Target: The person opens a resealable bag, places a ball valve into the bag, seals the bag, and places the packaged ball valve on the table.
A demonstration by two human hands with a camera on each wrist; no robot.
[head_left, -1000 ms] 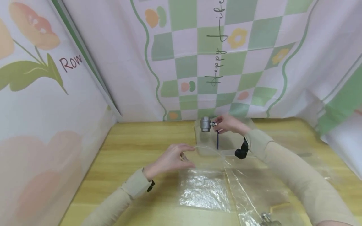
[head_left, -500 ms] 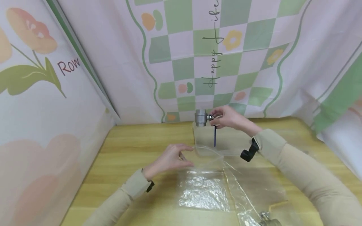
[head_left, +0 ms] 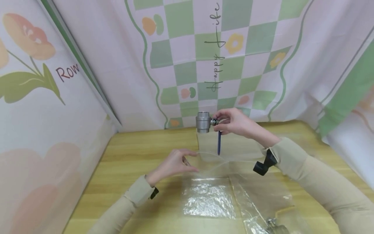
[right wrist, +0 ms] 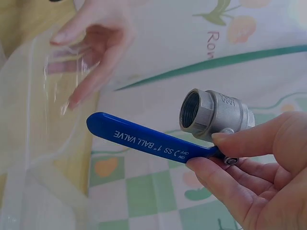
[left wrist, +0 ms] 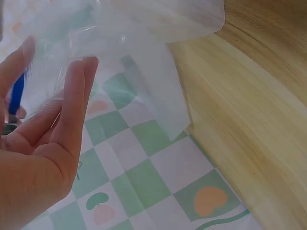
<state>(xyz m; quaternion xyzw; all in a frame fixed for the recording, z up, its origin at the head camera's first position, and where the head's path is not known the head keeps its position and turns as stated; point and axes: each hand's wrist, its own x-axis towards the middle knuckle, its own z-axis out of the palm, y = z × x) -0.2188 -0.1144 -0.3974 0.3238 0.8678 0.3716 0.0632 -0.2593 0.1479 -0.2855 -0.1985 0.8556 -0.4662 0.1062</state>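
Note:
My right hand (head_left: 236, 123) pinches a steel ball valve (right wrist: 216, 112) between thumb and fingers at the base of its blue lever handle (right wrist: 139, 136). The valve is raised above the back of the table, and its threaded opening shows in the right wrist view. The lever, printed "SS 1" BALL VALVE", points toward the plastic bag. My left hand (head_left: 173, 164) has its thumb and fingers spread inside the mouth of a clear plastic bag (right wrist: 29, 120), stretching the mouth wide. The valve is outside this bag, beyond the left fingertips.
Another clear bag (head_left: 208, 200) lies flat and shiny on the wooden table (head_left: 140, 144). At the front right, a second valve (head_left: 276, 227) with a yellow handle shows among clear plastic. A flat clear sheet (head_left: 230, 146) lies at the back, before the patterned curtain (head_left: 181, 58).
My right hand has lifted the valve higher, nearer the head camera, with its lever still hanging down. My left hand has stayed about the same at the bag's mouth. The head view has shifted slightly.

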